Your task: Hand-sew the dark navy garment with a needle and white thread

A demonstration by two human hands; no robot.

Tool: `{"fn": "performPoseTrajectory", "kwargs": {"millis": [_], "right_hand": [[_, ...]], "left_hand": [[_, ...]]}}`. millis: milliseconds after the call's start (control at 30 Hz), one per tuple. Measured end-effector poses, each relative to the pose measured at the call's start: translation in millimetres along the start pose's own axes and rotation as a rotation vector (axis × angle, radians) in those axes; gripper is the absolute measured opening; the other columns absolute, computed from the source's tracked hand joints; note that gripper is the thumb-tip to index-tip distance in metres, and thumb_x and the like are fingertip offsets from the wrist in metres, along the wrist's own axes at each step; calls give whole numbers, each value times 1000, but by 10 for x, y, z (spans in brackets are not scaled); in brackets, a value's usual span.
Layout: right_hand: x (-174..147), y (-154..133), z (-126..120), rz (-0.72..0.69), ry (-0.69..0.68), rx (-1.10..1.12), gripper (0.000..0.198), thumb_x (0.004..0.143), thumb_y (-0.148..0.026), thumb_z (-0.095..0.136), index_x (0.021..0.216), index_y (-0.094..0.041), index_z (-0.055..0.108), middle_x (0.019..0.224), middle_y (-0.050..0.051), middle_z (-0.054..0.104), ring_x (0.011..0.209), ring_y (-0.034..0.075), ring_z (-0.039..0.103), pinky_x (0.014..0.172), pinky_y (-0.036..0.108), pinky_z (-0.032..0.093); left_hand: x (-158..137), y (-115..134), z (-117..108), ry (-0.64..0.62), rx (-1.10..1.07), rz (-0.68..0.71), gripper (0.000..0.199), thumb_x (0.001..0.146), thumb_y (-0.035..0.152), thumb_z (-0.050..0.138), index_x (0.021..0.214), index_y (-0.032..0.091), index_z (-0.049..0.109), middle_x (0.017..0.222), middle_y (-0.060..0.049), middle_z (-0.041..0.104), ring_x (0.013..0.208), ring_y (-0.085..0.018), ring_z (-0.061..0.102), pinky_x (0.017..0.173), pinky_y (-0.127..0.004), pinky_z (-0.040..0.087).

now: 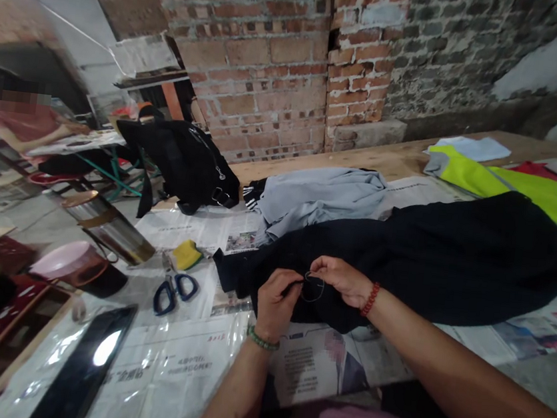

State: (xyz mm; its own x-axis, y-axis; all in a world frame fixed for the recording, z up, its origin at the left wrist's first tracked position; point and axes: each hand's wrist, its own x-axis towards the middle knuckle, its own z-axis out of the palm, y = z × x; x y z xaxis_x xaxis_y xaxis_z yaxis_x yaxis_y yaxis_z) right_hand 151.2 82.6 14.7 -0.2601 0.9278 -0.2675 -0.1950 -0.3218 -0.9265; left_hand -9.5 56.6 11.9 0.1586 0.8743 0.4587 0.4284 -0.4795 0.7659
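A long dark navy garment (435,247) lies across the newspaper in front of me. My left hand (276,305), with a green bead bracelet, is closed in a pinch on a small fold of that garment at its near left part. Just to the right, my right hand (343,280), wearing a red bead bracelet, pinches a thin light thread (312,301). The thread hangs in a small loop between both hands. Whether a needle sits in the right fingertips is too small to tell. Blue-handled scissors (175,293) rest left of my hands, beside a yellow sponge-like piece (187,254).
Newspaper (183,339) under clear plastic covers the table. A phone (85,361), steel flask (110,225) and pink-lidded container (75,265) stand left. Behind lie a black bag (187,165), grey clothing (320,194) and a yellow reflective garment (517,189). Another person (22,116) sits far left.
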Motion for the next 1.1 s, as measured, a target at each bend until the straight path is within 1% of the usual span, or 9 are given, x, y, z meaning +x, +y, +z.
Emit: {"fn": "performPoseTrajectory", "kwargs": {"millis": [167,267,433,533,633,733,900,1000,1100], "right_hand": [[-33,59,-11,103,-64,-4,28,55,-37,71,60,-12,61,56,-2,58,54,8,50,58,22,36],[-24,86,-29,75,-87,27,30,54,-40,71,63,-12,65,62,0,62,60,10,53,64,24,38],[15,125,-58,-2,-38,30,26,51,-33,74,70,-15,69,73,2,66,75,12,56,79,26,37],[28,149,-66,-35,-47,58,23,50,-30,74,68,-16,68,73,1,65,75,11,54,81,26,35],[37,172,-62,-78,-24,91,20,53,-29,73,66,-16,66,69,-2,62,69,9,52,77,25,34],[43,184,-56,-107,45,123,18,56,-29,71,66,-15,62,65,-4,58,63,7,49,70,23,34],[40,157,-36,-142,104,172,21,59,-32,68,64,-15,57,62,-3,58,58,8,49,62,22,36],[39,127,1,-145,133,213,21,59,-30,68,62,-15,55,60,-2,59,55,7,50,59,21,37],[56,89,24,-102,152,328,20,59,-26,67,64,-15,52,58,-2,58,50,6,49,54,20,38]], "left_hand": [[-30,-49,56,59,117,173,17,75,12,52,80,22,64,81,-3,62,76,-15,58,70,-26,46],[-25,-85,93,77,151,253,17,75,9,51,80,20,63,81,-3,61,75,-13,58,68,-24,47],[-13,-90,108,59,161,244,16,75,9,52,79,20,63,79,-3,60,74,-13,58,66,-23,47],[-13,-82,124,28,135,213,16,75,10,51,79,20,64,80,-4,60,75,-13,58,68,-24,46],[-1,-93,139,-8,74,61,16,73,15,55,85,21,65,82,-3,62,78,-14,58,72,-25,45],[34,-127,112,-25,-50,-239,31,65,21,65,96,22,63,84,-2,63,81,-16,57,74,-26,43],[86,-146,-2,-154,-477,-619,27,56,26,72,80,17,66,72,0,63,66,-13,55,61,-22,41],[90,-106,-29,-105,-588,-713,21,54,27,73,71,16,66,60,3,59,54,-9,50,53,-19,37],[84,-71,-33,-42,-596,-726,18,52,26,74,64,16,65,57,4,59,54,-8,50,53,-19,36]]}}
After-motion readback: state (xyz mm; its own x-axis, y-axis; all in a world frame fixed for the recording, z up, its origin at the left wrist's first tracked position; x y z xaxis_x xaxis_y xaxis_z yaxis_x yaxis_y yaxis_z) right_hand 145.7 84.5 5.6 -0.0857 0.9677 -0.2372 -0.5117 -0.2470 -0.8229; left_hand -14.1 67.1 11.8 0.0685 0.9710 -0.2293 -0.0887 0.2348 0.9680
